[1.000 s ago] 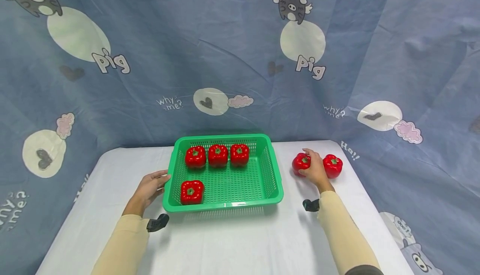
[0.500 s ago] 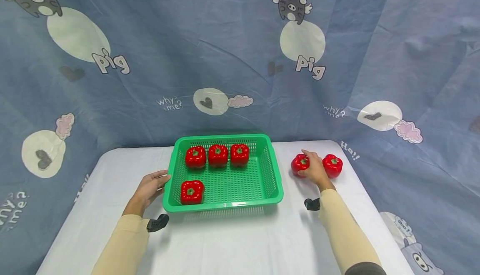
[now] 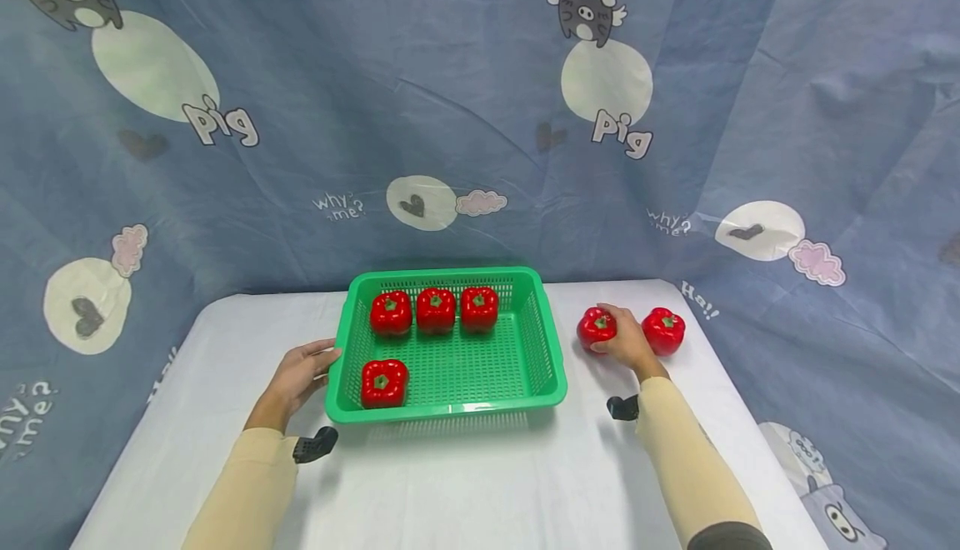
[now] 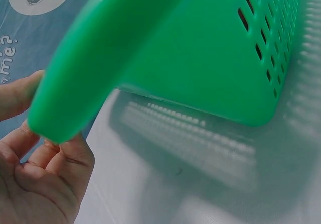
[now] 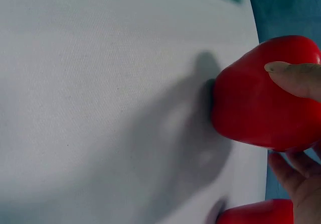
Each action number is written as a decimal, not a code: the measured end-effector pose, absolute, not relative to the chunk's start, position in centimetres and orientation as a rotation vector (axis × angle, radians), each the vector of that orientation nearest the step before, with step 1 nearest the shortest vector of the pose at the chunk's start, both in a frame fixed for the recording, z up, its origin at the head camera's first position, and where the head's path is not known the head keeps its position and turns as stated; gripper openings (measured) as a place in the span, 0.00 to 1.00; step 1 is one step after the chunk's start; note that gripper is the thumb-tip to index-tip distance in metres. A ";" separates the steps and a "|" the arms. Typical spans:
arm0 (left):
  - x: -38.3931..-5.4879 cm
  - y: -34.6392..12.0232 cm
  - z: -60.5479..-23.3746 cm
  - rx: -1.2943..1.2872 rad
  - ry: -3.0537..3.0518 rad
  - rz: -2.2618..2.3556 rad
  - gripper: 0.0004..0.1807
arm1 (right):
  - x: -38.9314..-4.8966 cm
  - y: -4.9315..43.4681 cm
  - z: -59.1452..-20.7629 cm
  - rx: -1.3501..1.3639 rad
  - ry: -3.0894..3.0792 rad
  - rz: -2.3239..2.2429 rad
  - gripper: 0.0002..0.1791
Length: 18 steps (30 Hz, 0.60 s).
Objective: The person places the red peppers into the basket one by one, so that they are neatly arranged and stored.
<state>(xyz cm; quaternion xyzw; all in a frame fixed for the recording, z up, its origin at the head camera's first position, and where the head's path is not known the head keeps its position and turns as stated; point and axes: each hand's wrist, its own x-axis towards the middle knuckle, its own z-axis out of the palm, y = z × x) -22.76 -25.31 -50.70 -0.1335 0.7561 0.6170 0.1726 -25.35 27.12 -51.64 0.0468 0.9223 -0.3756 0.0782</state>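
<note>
My left hand (image 3: 298, 377) holds the left rim of a green plastic basket (image 3: 510, 407). In the left wrist view, its curled fingers (image 4: 72, 158) lie at the outer side of the rim. Toward the right of the table, my right hand (image 3: 628, 340) grips a red bell pepper (image 3: 594, 328), its stem side turned up. The right wrist view shows the thumb (image 5: 296, 79) across the pepper's side and other fingers beneath it, partly cut off by the frame. A second red bell pepper (image 3: 663, 332) stands on the table just right of this hand.
Inside the basket, three red peppers (image 3: 436, 312) line the back wall and another pepper (image 3: 384, 384) sits in the front left corner. The table has a white cover (image 3: 450, 483). A blue printed curtain (image 3: 465, 117) hangs behind it.
My right hand and the bell pepper in its grip have shifted slightly to the left. The left hand and the basket stay where they were.
</note>
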 end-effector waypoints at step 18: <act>-22.8 -25.3 -50.5 -0.364 2.166 1.730 0.30 | -25.2 26.5 -49.9 0.054 2.764 -1.171 0.46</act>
